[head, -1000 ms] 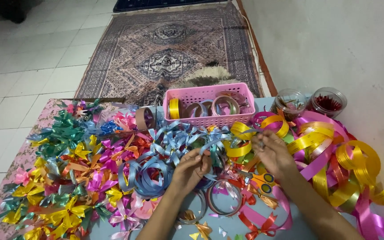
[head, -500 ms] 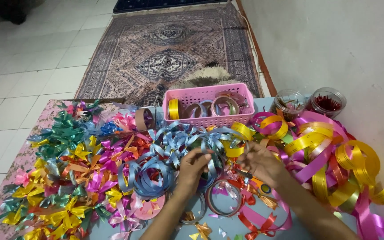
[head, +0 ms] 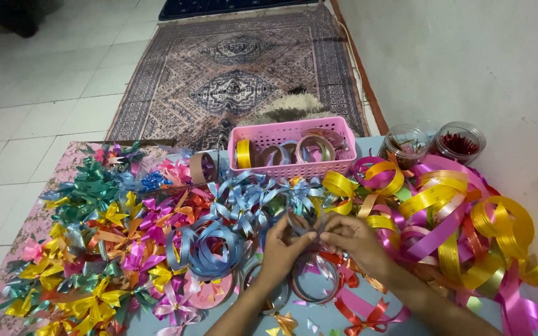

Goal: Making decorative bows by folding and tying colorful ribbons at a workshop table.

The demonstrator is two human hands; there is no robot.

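Note:
My left hand [head: 283,247] and my right hand [head: 351,239] meet at the middle of the table, fingertips pinched together on a light blue ribbon strip [head: 301,214] that loops up between them. Just behind lies a heap of finished light blue ribbon bows [head: 251,198]. A coil of blue ribbon [head: 210,246] sits left of my left hand. Under my hands lie empty ribbon spool rings [head: 314,286].
A pink plastic basket [head: 292,167] with ribbon rolls stands at the back. Two clear jars [head: 434,144] are at the back right. Loose yellow and pink ribbon curls [head: 453,214] fill the right; mixed coloured bows [head: 94,242] cover the left. A patterned rug [head: 231,74] lies beyond.
My hands have come closer together, the right one moving left, and both now pinch the blue ribbon strip between them.

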